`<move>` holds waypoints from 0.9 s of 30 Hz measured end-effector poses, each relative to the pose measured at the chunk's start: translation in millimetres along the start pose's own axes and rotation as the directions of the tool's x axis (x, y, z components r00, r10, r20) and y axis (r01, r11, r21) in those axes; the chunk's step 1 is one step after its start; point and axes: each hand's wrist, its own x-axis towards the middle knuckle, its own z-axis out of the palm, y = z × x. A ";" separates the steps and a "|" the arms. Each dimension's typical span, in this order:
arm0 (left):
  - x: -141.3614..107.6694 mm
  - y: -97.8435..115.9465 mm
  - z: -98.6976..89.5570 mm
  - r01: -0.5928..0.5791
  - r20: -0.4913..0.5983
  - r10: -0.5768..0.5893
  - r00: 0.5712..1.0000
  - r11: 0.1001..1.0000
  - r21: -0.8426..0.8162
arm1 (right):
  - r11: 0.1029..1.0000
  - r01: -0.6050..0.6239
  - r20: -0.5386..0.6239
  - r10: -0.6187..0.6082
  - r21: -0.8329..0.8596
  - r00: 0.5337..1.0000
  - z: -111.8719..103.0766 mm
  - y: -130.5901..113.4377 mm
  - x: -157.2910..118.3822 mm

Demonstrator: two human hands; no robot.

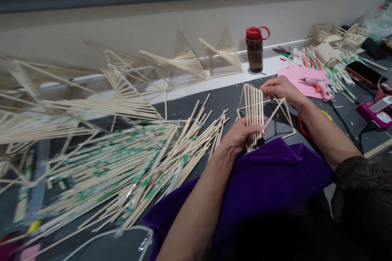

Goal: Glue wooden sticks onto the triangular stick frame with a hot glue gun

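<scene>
A wooden stick frame (254, 108) stands at the table's front edge, with a row of near-parallel sticks on its left part and an open, angled outline on its right. My left hand (240, 134) is closed round the lower part of the stick row, thumb in front. At the top of the row my right hand (277, 89) pinches the end of a stick at the frame's upper edge. A purple cloth (269, 187) lies just below the frame, over my lap.
Loose and wrapped chopsticks (147, 163) cover the table at left. Finished stick structures (183, 65) line the wall. A bottle (255, 51) stands behind the hands. A pink glue gun (318, 85) lies on pink sheets (294, 74) at right, near a phone (366, 74) and cables.
</scene>
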 end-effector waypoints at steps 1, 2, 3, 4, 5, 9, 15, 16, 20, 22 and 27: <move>-0.1 0.1 0.4 0.001 0.001 -0.001 1.000 1.000 -0.001 | 1.000 0.006 0.000 -0.006 0.004 1.000 0.0 0.0 -0.1; -0.1 0.2 0.9 0.001 0.004 -0.001 1.000 1.000 -0.001 | 1.000 0.011 0.001 -0.011 0.009 1.000 -0.1 0.5 0.0; -0.2 0.4 1.4 -0.001 0.007 0.001 1.000 1.000 -0.001 | 1.000 0.016 0.001 -0.016 0.015 1.000 -0.3 1.4 0.3; -0.3 0.5 1.9 -0.004 0.013 0.004 1.000 1.000 -0.002 | 1.000 0.021 0.002 -0.021 0.020 1.000 -0.7 2.8 0.9; -0.2 0.6 2.3 -0.009 0.019 0.009 1.000 1.000 -0.007 | 0.999 0.025 0.004 -0.025 0.024 1.000 -1.2 4.5 1.7; 0.6 0.1 2.9 -0.020 0.031 0.021 0.999 0.999 -0.033 | 0.999 0.035 0.012 -0.036 0.015 0.999 -3.6 11.5 5.2; 1.7 -1.2 2.6 -0.040 0.086 0.044 0.995 0.998 -0.049 | 0.999 0.041 0.022 -0.042 0.029 0.999 -2.7 13.9 6.9; 1.5 -1.3 2.7 -0.043 0.091 0.048 0.995 0.998 -0.054 | 0.999 0.036 0.020 -0.037 0.032 0.999 -2.3 13.7 6.9; 1.1 -2.0 2.2 -0.052 0.101 0.058 0.993 0.997 -0.061 | 1.000 0.025 0.011 -0.025 0.011 1.000 -1.7 13.4 7.1; 1.7 -2.6 1.3 -0.053 0.100 0.058 0.993 0.997 -0.052 | 0.999 0.038 0.014 -0.038 0.004 0.999 -1.9 13.9 7.5; 4.1 -3.3 -0.6 -0.047 0.102 0.050 0.994 0.998 -0.034 | 0.998 0.054 0.025 -0.055 0.023 0.998 -2.2 14.6 8.1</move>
